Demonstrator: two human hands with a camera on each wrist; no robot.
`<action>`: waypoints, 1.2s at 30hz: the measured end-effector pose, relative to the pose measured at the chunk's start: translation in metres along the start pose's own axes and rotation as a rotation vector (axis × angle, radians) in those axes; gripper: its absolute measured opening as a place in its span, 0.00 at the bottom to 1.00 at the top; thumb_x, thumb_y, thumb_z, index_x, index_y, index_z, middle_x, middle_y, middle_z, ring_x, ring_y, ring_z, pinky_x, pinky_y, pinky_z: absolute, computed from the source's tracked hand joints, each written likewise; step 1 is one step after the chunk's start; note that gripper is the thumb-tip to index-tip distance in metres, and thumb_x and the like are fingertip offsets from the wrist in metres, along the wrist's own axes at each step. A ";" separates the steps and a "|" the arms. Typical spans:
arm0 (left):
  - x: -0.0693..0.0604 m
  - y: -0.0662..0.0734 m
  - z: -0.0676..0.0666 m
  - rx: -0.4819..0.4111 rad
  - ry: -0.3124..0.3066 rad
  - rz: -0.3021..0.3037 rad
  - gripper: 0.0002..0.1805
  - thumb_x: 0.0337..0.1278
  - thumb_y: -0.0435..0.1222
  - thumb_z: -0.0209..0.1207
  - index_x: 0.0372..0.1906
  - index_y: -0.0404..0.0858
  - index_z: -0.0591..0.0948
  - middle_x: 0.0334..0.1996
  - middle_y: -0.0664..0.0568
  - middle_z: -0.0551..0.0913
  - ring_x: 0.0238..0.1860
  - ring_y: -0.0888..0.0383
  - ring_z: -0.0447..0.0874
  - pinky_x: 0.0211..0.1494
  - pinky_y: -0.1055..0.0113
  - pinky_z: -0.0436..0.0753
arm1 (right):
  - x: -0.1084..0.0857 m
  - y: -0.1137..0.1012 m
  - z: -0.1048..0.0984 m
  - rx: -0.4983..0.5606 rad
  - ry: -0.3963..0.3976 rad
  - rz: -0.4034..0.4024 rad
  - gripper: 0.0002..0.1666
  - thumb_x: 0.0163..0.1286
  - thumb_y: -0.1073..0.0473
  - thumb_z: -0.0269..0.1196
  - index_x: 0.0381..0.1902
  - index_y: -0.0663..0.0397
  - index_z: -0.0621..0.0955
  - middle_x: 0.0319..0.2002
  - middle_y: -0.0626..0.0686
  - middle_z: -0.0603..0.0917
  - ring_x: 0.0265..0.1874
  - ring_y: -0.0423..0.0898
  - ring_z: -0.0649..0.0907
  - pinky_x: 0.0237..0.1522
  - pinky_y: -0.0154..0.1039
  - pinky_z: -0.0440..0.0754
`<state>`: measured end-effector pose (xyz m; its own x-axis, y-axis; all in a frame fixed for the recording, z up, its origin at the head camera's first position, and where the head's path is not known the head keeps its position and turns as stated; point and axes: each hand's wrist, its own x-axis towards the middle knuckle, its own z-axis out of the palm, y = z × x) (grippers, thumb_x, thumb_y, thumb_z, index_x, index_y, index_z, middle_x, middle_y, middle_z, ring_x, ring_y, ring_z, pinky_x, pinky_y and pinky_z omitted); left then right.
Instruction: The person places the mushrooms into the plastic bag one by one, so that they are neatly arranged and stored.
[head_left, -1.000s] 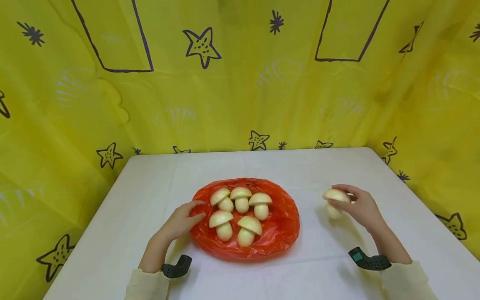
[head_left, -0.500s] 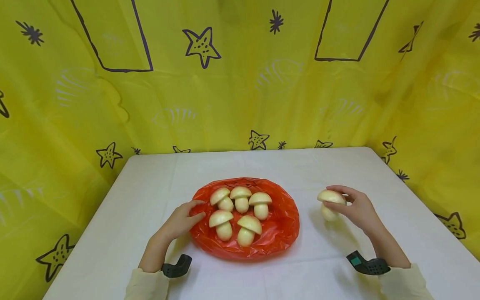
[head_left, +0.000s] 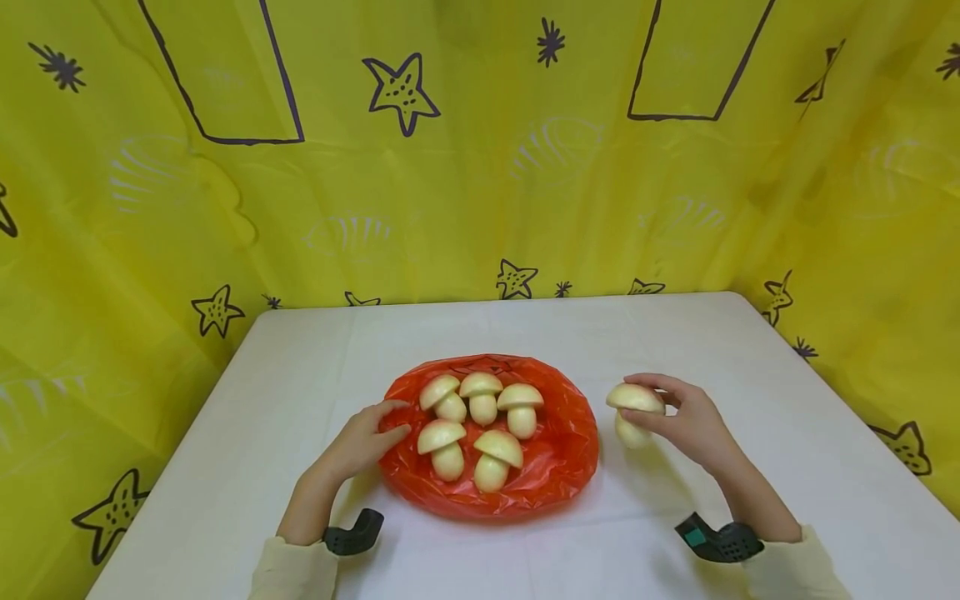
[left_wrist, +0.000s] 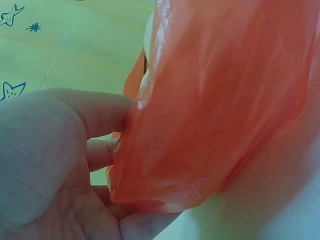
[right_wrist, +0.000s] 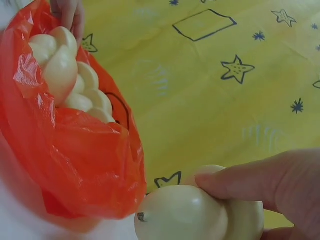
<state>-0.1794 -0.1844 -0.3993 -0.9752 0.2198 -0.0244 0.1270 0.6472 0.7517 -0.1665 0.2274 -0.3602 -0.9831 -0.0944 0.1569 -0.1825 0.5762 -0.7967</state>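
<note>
An opened red plastic bag (head_left: 555, 475) lies in the middle of the table with several pale cream toy mushrooms (head_left: 447, 461) inside. At its left rim my left hand (head_left: 362, 442) holds the bag's edge; in the left wrist view the thumb (left_wrist: 110, 114) touches the red plastic and the fingers lie behind and below it. To the right of the bag my right hand (head_left: 693, 421) grips another cream toy mushroom (head_left: 633, 400) by its cap, stem pointing down. In the right wrist view the held mushroom (right_wrist: 180, 215) shows a small dark mark on its stem end.
A white-covered table (head_left: 555, 325) carries everything. Yellow curtains (head_left: 465, 183) with drawn stars and fish hang behind and at both sides. Each wrist wears a black band (head_left: 720, 540).
My right hand has moved left with the mushroom, closer to the bag's right edge. The left hand and the bag have stayed in place.
</note>
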 end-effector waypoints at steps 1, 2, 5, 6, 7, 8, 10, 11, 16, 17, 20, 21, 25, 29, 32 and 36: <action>0.000 0.000 0.000 0.000 -0.001 0.000 0.19 0.60 0.36 0.55 0.55 0.33 0.74 0.52 0.41 0.75 0.53 0.44 0.71 0.52 0.50 0.74 | 0.000 -0.002 0.001 0.006 0.004 -0.004 0.27 0.56 0.56 0.68 0.52 0.60 0.77 0.48 0.59 0.79 0.49 0.53 0.72 0.37 0.38 0.73; 0.000 0.000 0.000 0.001 -0.001 0.001 0.19 0.60 0.36 0.55 0.55 0.33 0.74 0.52 0.41 0.75 0.54 0.43 0.71 0.52 0.50 0.74 | 0.000 -0.003 0.002 0.010 0.009 -0.005 0.27 0.56 0.56 0.68 0.52 0.60 0.77 0.48 0.59 0.79 0.49 0.53 0.72 0.36 0.37 0.74; 0.000 0.001 -0.001 0.002 -0.002 0.001 0.19 0.60 0.36 0.55 0.55 0.33 0.74 0.53 0.41 0.75 0.54 0.43 0.70 0.53 0.49 0.74 | 0.000 -0.008 0.005 0.030 0.021 -0.004 0.27 0.56 0.55 0.68 0.52 0.59 0.77 0.47 0.59 0.79 0.47 0.52 0.73 0.34 0.34 0.75; 0.000 0.001 -0.001 0.002 -0.002 0.002 0.19 0.60 0.36 0.55 0.55 0.33 0.74 0.53 0.41 0.75 0.54 0.43 0.70 0.53 0.49 0.74 | 0.000 -0.010 0.007 0.041 0.025 -0.006 0.27 0.56 0.55 0.68 0.52 0.59 0.77 0.48 0.59 0.79 0.47 0.53 0.73 0.34 0.34 0.76; 0.000 0.001 -0.001 0.001 -0.002 0.001 0.19 0.60 0.36 0.55 0.55 0.33 0.74 0.53 0.41 0.75 0.54 0.43 0.70 0.53 0.49 0.74 | -0.001 -0.012 0.008 0.050 0.027 -0.011 0.27 0.56 0.55 0.68 0.53 0.59 0.77 0.48 0.59 0.79 0.46 0.53 0.73 0.33 0.34 0.76; 0.000 0.001 -0.001 0.001 -0.003 0.001 0.19 0.60 0.36 0.55 0.55 0.33 0.74 0.53 0.41 0.75 0.54 0.43 0.70 0.53 0.49 0.74 | -0.001 -0.014 0.009 0.058 0.029 -0.012 0.27 0.56 0.55 0.68 0.53 0.59 0.77 0.48 0.59 0.78 0.46 0.53 0.74 0.33 0.34 0.77; 0.000 0.001 -0.001 0.000 -0.006 0.000 0.19 0.60 0.36 0.55 0.55 0.33 0.74 0.53 0.41 0.75 0.54 0.43 0.70 0.52 0.49 0.74 | -0.001 -0.019 0.012 0.076 0.031 -0.017 0.27 0.57 0.55 0.68 0.53 0.58 0.77 0.49 0.59 0.78 0.46 0.54 0.74 0.33 0.34 0.78; 0.000 0.001 -0.001 0.000 -0.006 -0.002 0.19 0.60 0.36 0.55 0.55 0.33 0.74 0.53 0.41 0.75 0.54 0.43 0.70 0.53 0.49 0.74 | -0.001 -0.020 0.014 0.080 0.034 -0.023 0.27 0.57 0.55 0.68 0.53 0.58 0.77 0.49 0.58 0.78 0.45 0.53 0.75 0.32 0.34 0.79; 0.000 0.001 0.000 -0.004 -0.008 -0.008 0.20 0.60 0.36 0.55 0.55 0.33 0.74 0.53 0.40 0.74 0.54 0.43 0.70 0.52 0.50 0.74 | -0.004 -0.031 0.023 0.110 0.027 -0.046 0.26 0.56 0.57 0.68 0.53 0.57 0.77 0.48 0.57 0.78 0.41 0.52 0.76 0.31 0.34 0.80; 0.000 0.001 0.000 -0.005 -0.008 -0.007 0.20 0.60 0.36 0.55 0.55 0.33 0.74 0.53 0.40 0.74 0.54 0.43 0.70 0.52 0.50 0.75 | -0.004 -0.033 0.025 0.114 0.024 -0.051 0.26 0.56 0.57 0.68 0.52 0.57 0.78 0.48 0.57 0.78 0.40 0.51 0.76 0.31 0.34 0.80; 0.000 0.001 0.000 -0.005 -0.005 0.004 0.20 0.60 0.36 0.55 0.55 0.32 0.74 0.53 0.40 0.75 0.53 0.43 0.71 0.52 0.50 0.74 | -0.005 -0.037 0.031 0.135 0.007 -0.068 0.26 0.55 0.58 0.69 0.52 0.57 0.78 0.47 0.56 0.79 0.41 0.51 0.76 0.32 0.35 0.80; 0.000 0.001 0.000 -0.002 -0.003 0.011 0.20 0.60 0.36 0.55 0.55 0.32 0.74 0.52 0.40 0.75 0.53 0.43 0.71 0.53 0.49 0.74 | -0.005 -0.038 0.033 0.136 0.004 -0.075 0.26 0.55 0.58 0.69 0.51 0.57 0.78 0.47 0.56 0.79 0.41 0.51 0.76 0.32 0.35 0.79; -0.001 0.001 0.001 0.011 0.005 0.035 0.19 0.59 0.35 0.55 0.54 0.31 0.75 0.51 0.40 0.76 0.52 0.42 0.72 0.53 0.49 0.73 | -0.004 -0.039 0.041 0.151 -0.013 -0.093 0.25 0.54 0.60 0.70 0.50 0.58 0.78 0.45 0.56 0.80 0.41 0.51 0.76 0.32 0.36 0.80; -0.001 0.001 0.001 0.008 0.006 0.031 0.19 0.59 0.35 0.55 0.54 0.31 0.75 0.51 0.40 0.76 0.52 0.42 0.71 0.53 0.48 0.73 | -0.005 -0.042 0.049 0.175 -0.030 -0.089 0.25 0.53 0.61 0.70 0.50 0.57 0.78 0.46 0.56 0.79 0.41 0.52 0.76 0.32 0.37 0.80; -0.001 0.001 0.001 0.004 0.001 0.026 0.19 0.59 0.35 0.54 0.55 0.31 0.74 0.52 0.39 0.75 0.53 0.42 0.71 0.54 0.48 0.72 | -0.006 -0.043 0.056 0.179 -0.040 -0.089 0.25 0.53 0.61 0.70 0.50 0.56 0.78 0.46 0.55 0.78 0.42 0.52 0.76 0.32 0.37 0.81; -0.001 0.001 0.000 -0.003 -0.007 0.018 0.20 0.59 0.36 0.54 0.55 0.31 0.74 0.53 0.39 0.75 0.54 0.42 0.70 0.54 0.48 0.72 | -0.009 -0.045 0.065 0.171 -0.045 -0.093 0.25 0.52 0.59 0.71 0.49 0.53 0.79 0.46 0.53 0.79 0.41 0.51 0.76 0.33 0.37 0.80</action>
<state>-0.1783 -0.1836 -0.3987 -0.9715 0.2365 -0.0154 0.1440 0.6407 0.7541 -0.1507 0.1497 -0.3633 -0.9609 -0.1794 0.2111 -0.2687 0.4177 -0.8680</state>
